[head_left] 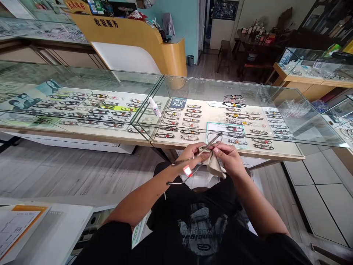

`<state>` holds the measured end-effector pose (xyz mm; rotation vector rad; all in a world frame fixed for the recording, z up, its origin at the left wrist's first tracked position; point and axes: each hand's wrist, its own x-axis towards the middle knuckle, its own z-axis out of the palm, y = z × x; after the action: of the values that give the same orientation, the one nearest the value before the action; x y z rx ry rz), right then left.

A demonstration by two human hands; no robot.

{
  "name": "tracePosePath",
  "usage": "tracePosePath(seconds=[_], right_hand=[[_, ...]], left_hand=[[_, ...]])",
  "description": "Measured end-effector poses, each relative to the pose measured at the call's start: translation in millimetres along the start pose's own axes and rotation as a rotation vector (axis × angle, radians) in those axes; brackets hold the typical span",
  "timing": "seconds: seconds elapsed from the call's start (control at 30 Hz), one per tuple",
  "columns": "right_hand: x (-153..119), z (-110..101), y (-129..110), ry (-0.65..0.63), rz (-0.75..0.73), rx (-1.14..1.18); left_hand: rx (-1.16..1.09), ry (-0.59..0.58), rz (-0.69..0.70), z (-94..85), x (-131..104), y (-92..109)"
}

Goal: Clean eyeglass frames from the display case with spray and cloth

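Observation:
A pair of eyeglasses [220, 138] is held in front of me, above my lap. My left hand [195, 151] is closed around the frame. Its two temples point back toward my left forearm, and a red and white tag [188, 170] hangs from one of them. With closed fingers, my right hand [231, 157] pinches a beige cloth [215, 168] against the eyeglasses. The cloth also reaches my left fingers and drapes down between the hands. Part of the frame is hidden behind the fingers and cloth.
Just ahead stands a glass display case [201, 145] with rows of eyeglasses inside. A white spray bottle [154, 107] stands on its glass top. A yellow counter [132, 35] rises behind. At lower left is a white table [68, 221] with papers [20, 228].

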<state>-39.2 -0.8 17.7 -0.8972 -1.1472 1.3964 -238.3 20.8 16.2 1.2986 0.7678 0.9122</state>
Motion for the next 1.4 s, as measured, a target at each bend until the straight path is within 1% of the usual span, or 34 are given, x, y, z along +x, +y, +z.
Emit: tracePosePath(seconds=[0.07, 0.2, 0.27, 0.37, 0.43, 0.47, 0.53, 0.6, 0.63, 0.7, 0.83, 0.9, 0.97, 1.07, 1.13, 1.17, 1.27, 1.33, 1.4], right_hand=[[-1, 2, 4, -0.007, 0.008, 0.034], [-3, 4, 5, 0.013, 0.069, 0.158], [-3, 2, 2, 0.043, 0.13, 0.194], [-2, -9, -2, 0.052, 0.185, 0.158], [-1, -18, -5, -0.001, 0.222, 0.095], [1, -22, -7, -0.046, 0.251, 0.063], [3, -28, -12, -0.149, 0.323, 0.016], [6, -30, -16, -0.253, 0.392, -0.013], [7, -30, -18, -0.299, 0.427, -0.028], [10, -30, -21, -0.363, 0.489, -0.056], [12, -27, -20, -0.416, 0.578, -0.017], [11, -27, -18, -0.434, 0.62, 0.042], [11, -26, -17, -0.434, 0.634, 0.092], [10, -26, -16, -0.428, 0.624, 0.142], [10, -28, -15, -0.447, 0.624, 0.182], [9, -30, -14, -0.458, 0.62, 0.202], [6, -38, -12, -0.464, 0.599, 0.228], [3, -44, -15, -0.404, 0.573, 0.204], [-1, -48, -22, -0.28, 0.505, 0.169]], left_hand=[[0.027, -0.029, -0.001, 1.8, 1, 1], [0.13, -0.012, 0.046, 3.2, 2, 5], [0.254, -0.047, 0.094, -0.3, 1, 9], [0.543, -0.111, 0.203, -11.3, -1, 13], [0.737, -0.125, 0.347, -19.9, -2, 15], [0.817, -0.138, 0.448, -23.7, -1, 16], [0.939, -0.189, 0.665, -29.2, 1, 20], [1.024, -0.25, 0.825, -31.6, 2, 25], [1.06, -0.272, 0.871, -31.9, 3, 29], [1.133, -0.295, 0.919, -31.2, 3, 36], [1.262, -0.33, 0.947, -29.0, 2, 44], [1.269, -0.349, 0.94, -29.2, 2, 44], [1.227, -0.352, 0.911, -31.0, 1, 41], [1.136, -0.332, 0.797, -37.5, -1, 37], [1.058, -0.299, 0.661, -44.4, -4, 35], [1.002, -0.272, 0.569, -48.5, -5, 35], [0.764, -0.127, 0.248, -62.2, -8, 33], [0.58, -0.018, 0.091, -71.3, -8, 33], [0.404, 0.054, 0.025, -79.8, -7, 32]])
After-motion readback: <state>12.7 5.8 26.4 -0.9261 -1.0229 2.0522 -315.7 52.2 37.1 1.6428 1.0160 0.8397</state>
